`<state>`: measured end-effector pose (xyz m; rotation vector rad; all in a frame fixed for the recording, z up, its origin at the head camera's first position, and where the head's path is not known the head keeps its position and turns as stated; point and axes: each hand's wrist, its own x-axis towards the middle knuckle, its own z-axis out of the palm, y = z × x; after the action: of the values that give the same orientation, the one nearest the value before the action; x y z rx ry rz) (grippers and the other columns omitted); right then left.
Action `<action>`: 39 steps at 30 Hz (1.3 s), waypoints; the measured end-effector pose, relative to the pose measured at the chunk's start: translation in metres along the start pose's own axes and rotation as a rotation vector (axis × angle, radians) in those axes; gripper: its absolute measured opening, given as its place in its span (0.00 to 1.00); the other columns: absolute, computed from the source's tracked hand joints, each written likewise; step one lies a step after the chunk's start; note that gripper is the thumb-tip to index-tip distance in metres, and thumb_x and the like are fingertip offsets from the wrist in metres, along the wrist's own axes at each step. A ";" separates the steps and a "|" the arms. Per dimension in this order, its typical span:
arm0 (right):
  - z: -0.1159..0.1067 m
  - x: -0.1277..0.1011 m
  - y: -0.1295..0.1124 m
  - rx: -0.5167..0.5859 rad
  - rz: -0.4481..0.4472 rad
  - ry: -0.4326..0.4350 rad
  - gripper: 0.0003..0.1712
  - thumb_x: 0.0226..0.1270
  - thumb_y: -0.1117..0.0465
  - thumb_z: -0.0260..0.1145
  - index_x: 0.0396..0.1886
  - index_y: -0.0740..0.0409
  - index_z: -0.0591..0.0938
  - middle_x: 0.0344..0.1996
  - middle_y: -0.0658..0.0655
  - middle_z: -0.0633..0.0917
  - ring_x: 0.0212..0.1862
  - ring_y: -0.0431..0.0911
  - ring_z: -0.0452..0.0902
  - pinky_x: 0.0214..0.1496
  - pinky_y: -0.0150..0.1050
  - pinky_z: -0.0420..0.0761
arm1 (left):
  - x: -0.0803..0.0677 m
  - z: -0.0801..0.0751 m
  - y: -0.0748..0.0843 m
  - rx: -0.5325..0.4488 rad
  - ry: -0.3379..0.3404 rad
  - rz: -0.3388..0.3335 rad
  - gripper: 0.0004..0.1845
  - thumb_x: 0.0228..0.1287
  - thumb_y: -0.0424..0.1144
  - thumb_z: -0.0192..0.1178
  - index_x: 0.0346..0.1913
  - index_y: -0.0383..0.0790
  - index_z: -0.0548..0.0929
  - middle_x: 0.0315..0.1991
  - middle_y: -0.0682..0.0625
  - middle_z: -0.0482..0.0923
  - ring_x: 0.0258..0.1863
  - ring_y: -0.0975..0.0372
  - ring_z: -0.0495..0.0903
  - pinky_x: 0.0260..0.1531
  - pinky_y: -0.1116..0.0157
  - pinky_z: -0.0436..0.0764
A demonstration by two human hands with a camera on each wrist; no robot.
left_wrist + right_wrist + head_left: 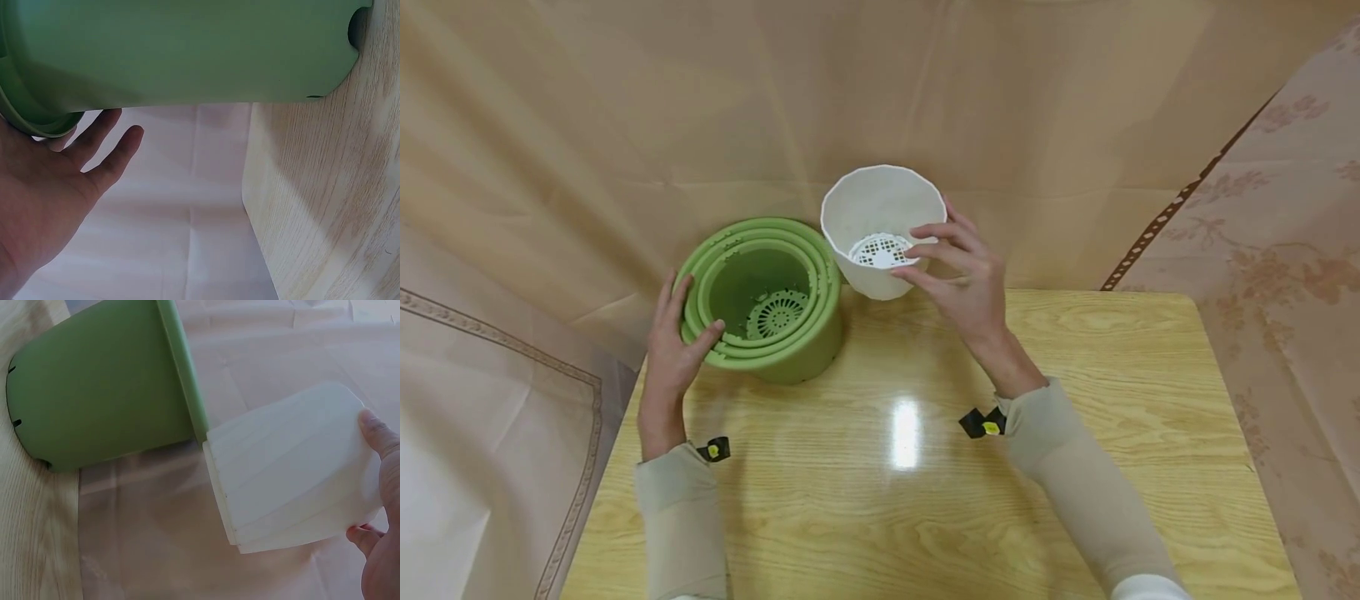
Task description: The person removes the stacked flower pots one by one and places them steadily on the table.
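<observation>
Nested green plastic flower pots (808,354) stand on the table at the left in the head view, with a slotted base visible inside the innermost one. My left hand (672,358) grips their rim from the left, thumb over the edge and fingers outside. To the right, a white plastic flower pot (880,198) with a lattice bottom is held by its rim in my right hand (972,279). In the right wrist view the white pot (290,478) hangs above table height, its base close beside the rim of the green pots (103,390).
The wood-grain table (880,517) reaches toward me in front of the pots. A beige cloth (1037,125) hangs right behind the table's back edge. Pale patterned cloth (1292,275) lies beyond the right side.
</observation>
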<state>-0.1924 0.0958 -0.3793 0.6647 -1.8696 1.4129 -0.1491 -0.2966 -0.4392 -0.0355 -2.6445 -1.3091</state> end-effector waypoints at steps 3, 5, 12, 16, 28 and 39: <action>-0.004 0.000 0.003 0.005 0.010 0.013 0.13 0.35 0.73 0.84 0.25 0.66 0.89 0.37 0.64 0.88 0.62 0.63 0.74 0.70 0.48 0.68 | 0.000 0.001 0.000 -0.008 0.002 -0.001 0.44 0.61 0.38 0.64 0.79 0.49 0.57 0.80 0.56 0.42 0.77 0.49 0.44 0.70 0.39 0.46; -0.006 -0.001 0.005 0.009 0.030 0.027 0.13 0.34 0.74 0.84 0.24 0.66 0.89 0.37 0.64 0.88 0.62 0.63 0.75 0.70 0.48 0.68 | 0.000 0.001 0.001 -0.010 0.006 -0.004 0.44 0.60 0.39 0.65 0.79 0.50 0.57 0.80 0.57 0.42 0.77 0.49 0.45 0.70 0.39 0.47; -0.016 -0.007 0.011 -0.019 0.065 0.043 0.14 0.32 0.75 0.83 0.23 0.66 0.89 0.37 0.65 0.87 0.64 0.62 0.73 0.70 0.48 0.67 | 0.000 0.000 0.002 -0.005 0.007 -0.021 0.44 0.61 0.40 0.65 0.79 0.52 0.57 0.80 0.59 0.42 0.77 0.50 0.45 0.70 0.39 0.48; -0.024 -0.012 0.015 -0.022 0.107 0.045 0.14 0.32 0.77 0.83 0.24 0.67 0.89 0.38 0.64 0.87 0.66 0.59 0.72 0.69 0.47 0.69 | 0.000 0.001 0.001 -0.003 0.009 -0.024 0.43 0.62 0.41 0.64 0.79 0.52 0.57 0.80 0.61 0.42 0.77 0.52 0.45 0.70 0.38 0.47; -0.042 -0.019 0.009 -0.054 0.117 0.043 0.13 0.34 0.79 0.81 0.24 0.72 0.88 0.37 0.69 0.86 0.64 0.66 0.71 0.67 0.55 0.70 | -0.002 0.001 0.002 -0.024 0.022 -0.030 0.44 0.60 0.38 0.65 0.78 0.51 0.57 0.80 0.59 0.43 0.77 0.52 0.45 0.72 0.43 0.47; -0.057 -0.026 0.009 -0.093 0.158 0.070 0.13 0.32 0.80 0.81 0.24 0.71 0.88 0.35 0.69 0.86 0.64 0.66 0.71 0.70 0.49 0.67 | -0.002 0.002 0.003 -0.039 0.024 -0.042 0.44 0.60 0.38 0.65 0.78 0.53 0.58 0.80 0.60 0.43 0.77 0.53 0.46 0.72 0.46 0.48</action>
<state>-0.1700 0.1528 -0.3956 0.4250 -1.9541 1.4187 -0.1471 -0.2928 -0.4387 0.0310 -2.6131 -1.3659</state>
